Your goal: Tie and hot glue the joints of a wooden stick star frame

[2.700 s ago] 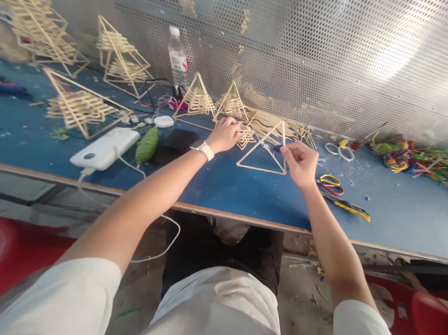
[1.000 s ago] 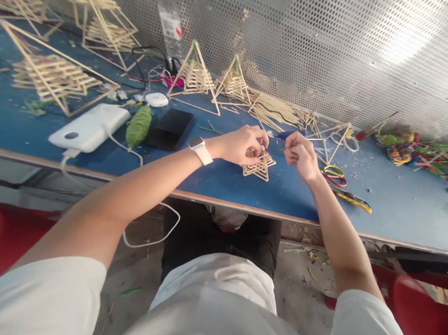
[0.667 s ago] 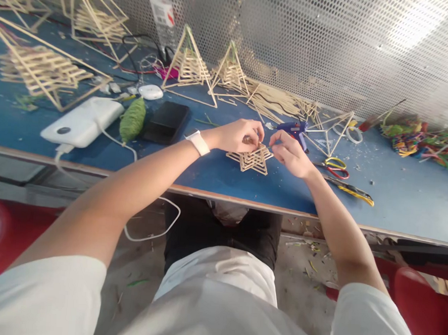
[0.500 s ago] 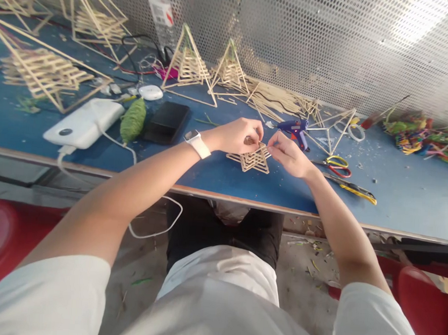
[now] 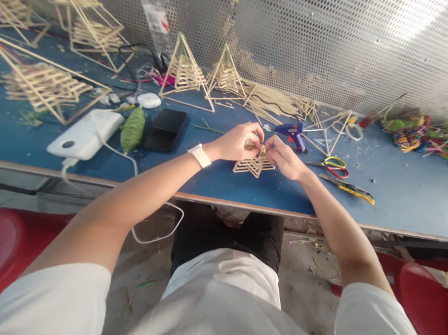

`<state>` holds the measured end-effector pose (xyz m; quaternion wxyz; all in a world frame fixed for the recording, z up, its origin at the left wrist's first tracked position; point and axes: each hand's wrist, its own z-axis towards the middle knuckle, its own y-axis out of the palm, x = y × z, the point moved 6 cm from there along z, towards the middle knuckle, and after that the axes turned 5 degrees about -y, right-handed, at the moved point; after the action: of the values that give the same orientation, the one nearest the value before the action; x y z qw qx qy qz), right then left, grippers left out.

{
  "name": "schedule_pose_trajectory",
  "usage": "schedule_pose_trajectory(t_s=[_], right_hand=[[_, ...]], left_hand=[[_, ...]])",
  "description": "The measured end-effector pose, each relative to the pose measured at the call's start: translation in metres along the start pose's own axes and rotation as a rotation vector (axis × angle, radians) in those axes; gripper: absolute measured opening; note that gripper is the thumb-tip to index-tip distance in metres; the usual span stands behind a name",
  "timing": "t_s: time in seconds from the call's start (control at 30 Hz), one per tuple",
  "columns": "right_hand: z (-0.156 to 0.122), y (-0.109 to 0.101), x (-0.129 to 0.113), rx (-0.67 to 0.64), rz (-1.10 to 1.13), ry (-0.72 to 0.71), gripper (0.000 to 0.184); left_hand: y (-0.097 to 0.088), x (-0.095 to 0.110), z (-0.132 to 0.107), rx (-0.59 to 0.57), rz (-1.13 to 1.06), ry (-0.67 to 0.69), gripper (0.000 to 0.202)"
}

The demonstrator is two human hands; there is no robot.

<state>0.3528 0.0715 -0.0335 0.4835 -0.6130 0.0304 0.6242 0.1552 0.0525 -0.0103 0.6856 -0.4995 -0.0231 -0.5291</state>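
Observation:
A small layered star of thin wooden sticks (image 5: 255,168) sits at the front middle of the blue table, partly hidden by my hands. My left hand (image 5: 243,142), with a white-banded watch at the wrist, curls over its upper left part, fingers closed on it. Close by on the other side, my right hand (image 5: 285,157) has its thumb and fingertips pinched together at the star's upper right. Whatever lies between those fingertips is too small to make out. Just beyond my right hand rests a blue glue gun (image 5: 292,131).
Scissors (image 5: 336,167) and a yellow-handled cutter (image 5: 353,189) lie to the right. Stick pyramids (image 5: 187,74) and loose sticks (image 5: 269,98) line the back. On the left are a white power bank (image 5: 85,134), green twine (image 5: 132,129) and a black box (image 5: 166,128).
The star has turned between my hands and now shows a point toward me. My hands stay close together at its upper part. The whole view has shifted slightly.

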Motion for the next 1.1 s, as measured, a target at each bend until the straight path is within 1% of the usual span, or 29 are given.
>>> schedule_pose_trajectory(t_s=[0.1, 0.17, 0.3, 0.5, 0.6, 0.7, 0.8, 0.87, 1.1], right_hand=[[-0.001, -0.002, -0.004, 0.003, -0.077, 0.003, 0.011], [-0.002, -0.003, -0.008, -0.007, -0.114, -0.003, 0.010], [-0.001, -0.003, -0.013, -0.023, -0.161, -0.018, 0.015], [-0.002, -0.008, -0.012, 0.004, -0.200, -0.044, 0.003], [-0.004, -0.010, -0.014, 0.004, -0.195, -0.062, 0.003], [-0.005, -0.015, -0.017, 0.045, -0.217, -0.073, 0.008], [-0.004, -0.020, -0.017, 0.093, -0.253, -0.076, 0.013], [-0.003, -0.020, -0.015, 0.098, -0.267, -0.077, 0.014], [0.000, -0.018, -0.012, 0.104, -0.270, -0.065, 0.012]], left_hand=[[0.001, 0.000, 0.000, -0.010, -0.016, -0.034, 0.013], [0.000, -0.001, 0.000, -0.013, -0.035, -0.056, 0.014], [0.000, -0.001, -0.001, -0.027, -0.027, -0.072, 0.015], [0.003, 0.000, -0.002, -0.016, -0.020, -0.076, 0.014], [0.003, -0.002, -0.002, -0.013, -0.025, -0.076, 0.013], [0.001, -0.006, 0.000, -0.009, -0.026, -0.078, 0.015], [0.000, -0.011, 0.001, -0.040, -0.028, -0.075, 0.013], [0.000, -0.012, 0.001, -0.062, -0.029, -0.078, 0.012], [0.001, -0.006, 0.000, -0.042, -0.027, -0.083, 0.013]])
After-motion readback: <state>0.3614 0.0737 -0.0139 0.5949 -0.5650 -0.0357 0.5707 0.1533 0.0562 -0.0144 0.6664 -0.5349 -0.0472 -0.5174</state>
